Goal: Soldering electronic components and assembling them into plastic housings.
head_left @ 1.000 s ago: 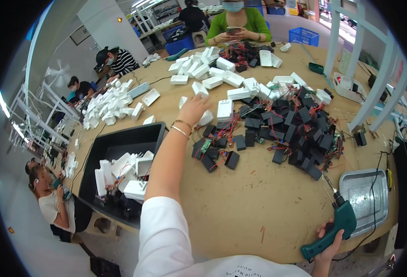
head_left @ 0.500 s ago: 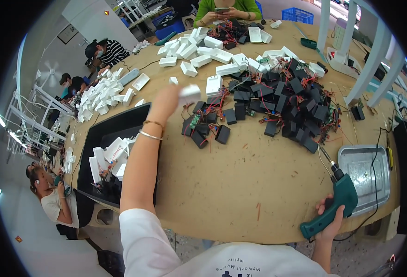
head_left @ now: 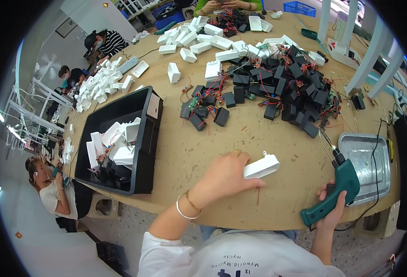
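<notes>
Near the front middle of the table, my left hand grips a white plastic adapter housing by one end. Metal prongs stick up from the housing's far side. At the right, my right hand is wrapped round a green soldering gun; its tip and thin feed tube point to the far left, towards a heap of black box-shaped parts. Red wires and small circuit boards are tangled in that heap. The gun lies over the left edge of a shallow metal tray.
A black bin at the left holds white housings and wired parts. White housings are piled at the back, others farther left. A black cord crosses the tray. White posts rise back right. Other people sit around.
My left hand has come back from the far side beside the bin to the front middle, bringing the white adapter housing with it. The right hand and soldering gun are almost unmoved.
</notes>
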Motion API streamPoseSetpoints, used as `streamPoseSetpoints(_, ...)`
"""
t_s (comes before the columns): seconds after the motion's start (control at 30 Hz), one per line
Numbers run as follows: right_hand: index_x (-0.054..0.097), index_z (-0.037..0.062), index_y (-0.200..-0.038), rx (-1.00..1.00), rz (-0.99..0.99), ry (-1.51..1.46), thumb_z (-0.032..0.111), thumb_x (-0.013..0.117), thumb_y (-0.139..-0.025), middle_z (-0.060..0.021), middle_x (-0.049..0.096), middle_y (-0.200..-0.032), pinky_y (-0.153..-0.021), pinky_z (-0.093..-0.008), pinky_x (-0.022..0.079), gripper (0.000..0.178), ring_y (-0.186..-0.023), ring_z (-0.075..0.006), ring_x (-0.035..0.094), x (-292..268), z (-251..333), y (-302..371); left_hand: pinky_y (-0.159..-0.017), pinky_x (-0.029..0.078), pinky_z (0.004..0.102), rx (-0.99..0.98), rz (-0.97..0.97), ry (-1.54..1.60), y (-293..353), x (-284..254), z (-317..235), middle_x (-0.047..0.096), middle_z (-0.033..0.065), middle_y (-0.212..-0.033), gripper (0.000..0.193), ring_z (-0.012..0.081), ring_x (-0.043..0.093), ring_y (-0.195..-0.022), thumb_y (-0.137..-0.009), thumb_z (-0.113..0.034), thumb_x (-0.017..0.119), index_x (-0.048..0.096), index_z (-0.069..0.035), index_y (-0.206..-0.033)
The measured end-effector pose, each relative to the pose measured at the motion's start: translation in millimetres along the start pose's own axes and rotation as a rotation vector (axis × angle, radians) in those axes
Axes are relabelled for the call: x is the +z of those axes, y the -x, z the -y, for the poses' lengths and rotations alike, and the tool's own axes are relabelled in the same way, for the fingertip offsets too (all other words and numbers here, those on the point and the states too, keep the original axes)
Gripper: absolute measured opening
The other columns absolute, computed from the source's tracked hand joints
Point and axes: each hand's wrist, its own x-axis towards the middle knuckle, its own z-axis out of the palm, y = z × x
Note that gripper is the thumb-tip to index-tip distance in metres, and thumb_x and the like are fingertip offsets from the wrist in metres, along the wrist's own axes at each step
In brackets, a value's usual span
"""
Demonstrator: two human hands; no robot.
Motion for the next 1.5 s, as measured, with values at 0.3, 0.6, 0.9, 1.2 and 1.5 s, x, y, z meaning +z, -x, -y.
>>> streamPoseSetpoints(0.3,0.051,-0.0007,-0.113,0.112,-0.098,-0.114,0.038,0.044,-0.097,-0.0081,0.056,-0.092,-0.067,-0.0266,0.042,0.042,-0.069,-0.0148,0.048,-2.8,-8.5,-1.8,-0.071,0.048,0.0498,-0.267,-0.774,0.081,-52.7,-46.3,129.8,0.063,0.0241,-0.094,0.035,0.0433,0.06,-0.086,-0.092,-0.029,0.048,0.052,-0.001,-0.112)
streamPoseSetpoints(0.6,0.052,0.0017,-0.11,0.011,0.591,-0.617,0.049,0.044,-0.092,-0.0093,0.056,-0.092,-0.072,-0.0358,0.045,0.052,-0.071,-0.0209,0.052,-37.2,-23.1,-23.6,-0.064,0.048,0.0319,-0.37,-0.827,1.097,-110.6,-26.3,122.9,0.054,0.0066,-0.083,0.026,0.0186,0.06,-0.081,-0.089,-0.028,0.061,0.045,-0.007,-0.092)
streamPoseSetpoints(0.9,0.055,0.0015,-0.105,0.001,0.627,-0.673,0.049,0.044,-0.092,-0.0098,0.058,-0.09,-0.069,-0.0354,0.045,0.051,-0.073,-0.0225,0.053,-36.3,-28.3,-31.7,-0.084,0.039,0.0251,-0.142,-0.6,1.988,-96.5,-11.3,126.9,0.062,-0.0028,-0.098,0.014,0.0081,0.053,-0.091,-0.091,-0.018,0.06,0.061,-0.013,-0.104)
streamPoseSetpoints(1.2,0.056,0.0028,-0.105,0.115,-0.065,-0.012,0.048,0.041,-0.094,-0.0102,0.059,-0.091,-0.071,-0.0373,0.046,0.049,-0.073,-0.0231,0.054,-8.4,-0.8,-2.2,-0.086,0.036,0.024,-0.013,-0.521,1.82,-88.2,-5.0,74.9,0.061,-0.0055,-0.109,0.03,0.0047,0.052,-0.102,-0.094,-0.045,0.05,0.058,-0.019,-0.108)
streamPoseSetpoints(1.5,0.055,0.0027,-0.106,-0.075,0.676,-0.644,0.05,0.042,-0.093,-0.01,0.058,-0.088,-0.072,-0.0368,0.045,0.051,-0.073,-0.0224,0.054,-39.3,-30.0,-28.7,-0.087,0.043,0.0242,0.162,-0.344,1.27,-96.2,14.8,66.6,0.059,0.0025,-0.114,0.023,0.0096,0.055,-0.099,-0.096,-0.021,0.054,0.057,-0.003,-0.11)
